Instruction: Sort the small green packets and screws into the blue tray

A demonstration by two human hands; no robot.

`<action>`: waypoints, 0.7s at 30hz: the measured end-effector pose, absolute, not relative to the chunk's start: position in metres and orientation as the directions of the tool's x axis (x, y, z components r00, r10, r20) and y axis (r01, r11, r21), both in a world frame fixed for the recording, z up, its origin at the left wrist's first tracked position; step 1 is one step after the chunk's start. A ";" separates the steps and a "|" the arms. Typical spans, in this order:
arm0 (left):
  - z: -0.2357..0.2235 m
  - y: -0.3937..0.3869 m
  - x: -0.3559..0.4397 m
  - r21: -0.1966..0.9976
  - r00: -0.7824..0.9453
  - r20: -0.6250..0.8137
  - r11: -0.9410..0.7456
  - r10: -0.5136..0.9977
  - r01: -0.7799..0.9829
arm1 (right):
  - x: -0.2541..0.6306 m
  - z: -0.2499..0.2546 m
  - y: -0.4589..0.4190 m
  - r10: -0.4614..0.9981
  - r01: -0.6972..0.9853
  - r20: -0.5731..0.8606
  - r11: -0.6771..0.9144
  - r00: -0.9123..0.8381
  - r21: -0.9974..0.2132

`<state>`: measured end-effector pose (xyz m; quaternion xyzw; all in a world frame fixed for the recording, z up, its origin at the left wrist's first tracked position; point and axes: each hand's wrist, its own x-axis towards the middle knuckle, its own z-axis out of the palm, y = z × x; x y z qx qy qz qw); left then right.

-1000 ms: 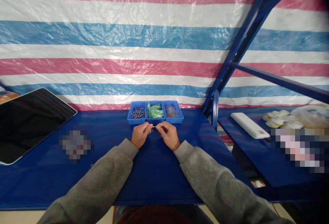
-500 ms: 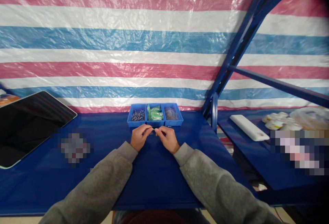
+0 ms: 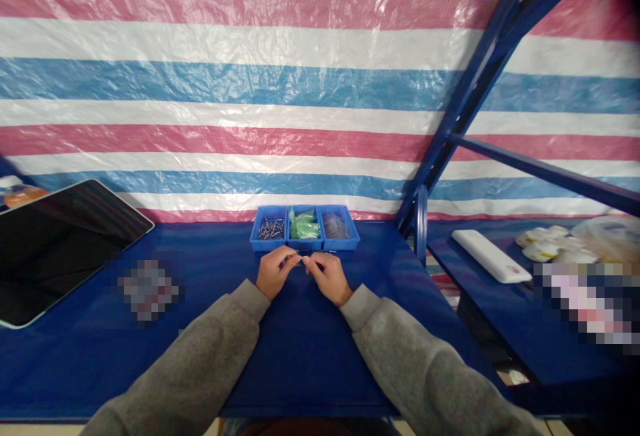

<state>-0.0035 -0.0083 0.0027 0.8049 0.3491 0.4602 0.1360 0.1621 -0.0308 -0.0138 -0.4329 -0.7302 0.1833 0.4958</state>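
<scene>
My left hand [image 3: 275, 271] and my right hand [image 3: 328, 277] meet fingertip to fingertip just in front of three blue bins. Both are closed in a pinch, and what lies between the fingers is too small to make out. The left bin [image 3: 255, 245] holds many small metal pieces [image 3: 271, 229] that look like screws. Green plastic packets [image 3: 305, 225] fill the middle bin [image 3: 305, 245]. In the right bin [image 3: 353, 244] lie clear plastic bags [image 3: 335, 226]. Some thin dark pieces [image 3: 327, 251] show beyond my right fingers, at the bins' front edge.
On the blue table [image 3: 200, 249] a black-screened tablet [image 3: 65, 249] lies at the left, near a blurred-out item [image 3: 147, 289]. To the right, a second table bears a long white box [image 3: 491, 256] and white rolls [image 3: 543, 246]. A blue metal frame [image 3: 450, 123] slants up between them.
The view has shifted slightly, so the scene sits a little lower and to the right. Both hands stay pinched together, with only a small shift of the fingers.
</scene>
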 end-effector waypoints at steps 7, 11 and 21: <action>0.001 -0.007 -0.004 0.526 0.312 0.692 -0.751 0.651 0.401 | 0.162 -0.016 -0.029 0.813 0.458 0.566 0.558 -0.136 -0.692; 0.004 -0.009 -0.004 0.532 0.302 0.703 -0.758 0.644 0.377 | 0.161 -0.016 -0.028 0.819 0.456 0.558 0.550 -0.133 -0.700; 0.006 -0.008 -0.004 0.677 0.181 0.628 -0.646 0.757 0.353 | 0.160 -0.015 -0.029 0.821 0.483 0.572 0.499 0.005 -0.720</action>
